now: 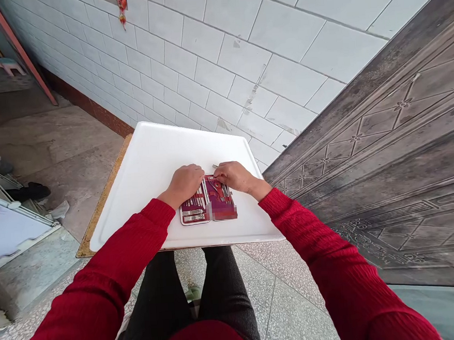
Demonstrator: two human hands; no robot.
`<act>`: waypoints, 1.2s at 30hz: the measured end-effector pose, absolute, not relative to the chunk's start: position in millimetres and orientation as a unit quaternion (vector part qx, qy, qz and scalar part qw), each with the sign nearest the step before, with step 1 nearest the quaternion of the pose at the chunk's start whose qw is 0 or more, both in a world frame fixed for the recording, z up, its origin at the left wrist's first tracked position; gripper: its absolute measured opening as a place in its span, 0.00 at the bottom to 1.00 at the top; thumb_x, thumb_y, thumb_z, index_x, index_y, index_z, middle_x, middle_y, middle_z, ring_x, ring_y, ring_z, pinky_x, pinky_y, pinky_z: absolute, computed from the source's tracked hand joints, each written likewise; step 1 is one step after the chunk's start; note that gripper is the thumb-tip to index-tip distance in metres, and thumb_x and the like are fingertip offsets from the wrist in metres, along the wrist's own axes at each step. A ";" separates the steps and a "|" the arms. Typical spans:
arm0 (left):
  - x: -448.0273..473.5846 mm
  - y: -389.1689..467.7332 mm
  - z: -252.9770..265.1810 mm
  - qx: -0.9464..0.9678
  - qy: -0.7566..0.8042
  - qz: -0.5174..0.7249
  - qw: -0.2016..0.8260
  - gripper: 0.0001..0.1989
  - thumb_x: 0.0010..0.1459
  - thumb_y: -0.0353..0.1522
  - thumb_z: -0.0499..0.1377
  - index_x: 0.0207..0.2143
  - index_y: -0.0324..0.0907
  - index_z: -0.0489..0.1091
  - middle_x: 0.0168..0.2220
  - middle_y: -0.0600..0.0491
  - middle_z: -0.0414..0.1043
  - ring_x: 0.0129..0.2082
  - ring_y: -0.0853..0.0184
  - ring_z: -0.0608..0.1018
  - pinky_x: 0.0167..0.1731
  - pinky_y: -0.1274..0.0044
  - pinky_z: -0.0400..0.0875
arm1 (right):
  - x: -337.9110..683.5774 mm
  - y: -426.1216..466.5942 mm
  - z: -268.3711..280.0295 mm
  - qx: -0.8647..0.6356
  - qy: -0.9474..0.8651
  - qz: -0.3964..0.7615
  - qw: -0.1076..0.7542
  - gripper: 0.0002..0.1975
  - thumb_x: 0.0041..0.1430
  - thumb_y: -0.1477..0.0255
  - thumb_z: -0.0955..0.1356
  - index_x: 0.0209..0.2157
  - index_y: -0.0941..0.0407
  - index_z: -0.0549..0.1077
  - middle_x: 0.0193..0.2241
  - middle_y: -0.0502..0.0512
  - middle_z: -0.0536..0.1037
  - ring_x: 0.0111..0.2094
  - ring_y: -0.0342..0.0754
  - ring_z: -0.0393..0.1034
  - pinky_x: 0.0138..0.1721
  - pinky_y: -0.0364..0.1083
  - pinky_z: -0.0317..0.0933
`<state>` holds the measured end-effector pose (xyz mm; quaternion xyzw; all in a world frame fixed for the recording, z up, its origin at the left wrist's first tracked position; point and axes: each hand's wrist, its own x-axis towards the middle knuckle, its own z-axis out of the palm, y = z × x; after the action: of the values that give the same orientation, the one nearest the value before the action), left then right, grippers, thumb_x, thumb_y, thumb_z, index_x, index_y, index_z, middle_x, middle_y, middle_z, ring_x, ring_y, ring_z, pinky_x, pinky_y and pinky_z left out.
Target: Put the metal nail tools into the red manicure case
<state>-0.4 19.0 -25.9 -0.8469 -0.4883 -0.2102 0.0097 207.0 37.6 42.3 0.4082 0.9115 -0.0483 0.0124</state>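
Observation:
An open maroon manicure kit case (208, 208) lies flat on a white tray-like tabletop (145, 170), with several small metal tools strapped inside. My left hand (184, 182) rests knuckles-up on the case's far left half. Over the far right half, my right hand (233, 176) has its fingertips pinched on a thin metal tool (215, 167) whose tip sticks out past the fingers. Both arms wear red knitted sleeves.
A white tiled wall (219, 61) runs behind the table. A dark embossed metal door (398, 168) stands close on the right. The table sits on a brown board (97, 210). Shoes (28, 191) and a white panel (9, 226) lie on the floor at left.

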 end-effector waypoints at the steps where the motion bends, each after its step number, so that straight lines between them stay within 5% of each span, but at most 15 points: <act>1: -0.6 18.7 -25.1 -0.847 -0.488 -0.211 0.008 0.16 0.71 0.30 0.50 0.36 0.41 0.77 0.41 0.46 0.81 0.42 0.58 0.81 0.43 0.68 0.74 | 207.7 37.3 40.1 0.408 0.911 -0.057 0.000 0.11 0.66 0.81 0.67 0.38 0.59 0.83 0.35 0.57 0.81 0.36 0.48 0.71 0.38 0.44 0.56; 14: -3.1 16.7 -16.0 -0.841 -0.501 -0.204 0.000 0.16 0.72 0.31 0.50 0.39 0.42 0.77 0.44 0.47 0.81 0.44 0.57 0.80 0.42 0.67 0.72 | 259.4 37.1 27.2 0.548 0.792 -0.109 -0.245 0.13 0.68 0.74 0.66 0.45 0.58 0.83 0.45 0.59 0.84 0.43 0.50 0.76 0.45 0.46 0.65; 21: -2.6 18.4 -16.7 -0.843 -0.495 -0.210 -0.002 0.16 0.72 0.32 0.49 0.37 0.43 0.77 0.43 0.48 0.81 0.43 0.58 0.80 0.41 0.69 0.71 | 308.8 5.8 36.0 0.687 0.720 -0.059 -0.082 0.09 0.65 0.73 0.68 0.37 0.56 0.84 0.36 0.53 0.85 0.37 0.47 0.76 0.36 0.43 0.60; 29: -3.5 17.7 -15.7 -0.838 -0.501 -0.214 -0.004 0.17 0.72 0.33 0.49 0.36 0.43 0.77 0.42 0.48 0.81 0.42 0.57 0.80 0.38 0.68 0.70 | 294.9 -0.8 42.6 0.700 0.710 -0.030 0.078 0.08 0.65 0.69 0.71 0.40 0.54 0.85 0.42 0.56 0.86 0.41 0.50 0.77 0.35 0.45 0.59; 36: -3.3 17.3 -15.8 -0.840 -0.498 -0.215 -0.005 0.17 0.72 0.32 0.49 0.35 0.42 0.77 0.40 0.48 0.81 0.41 0.58 0.79 0.39 0.68 0.70 | 279.4 4.2 55.8 0.693 0.702 -0.063 0.150 0.08 0.63 0.76 0.71 0.31 0.58 0.83 0.27 0.58 0.83 0.33 0.50 0.77 0.35 0.46 0.63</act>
<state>-3.3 17.3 -15.8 -0.8400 -0.4979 -0.2155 -0.0051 279.4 4.2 55.8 0.6933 0.7020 -0.0629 0.1500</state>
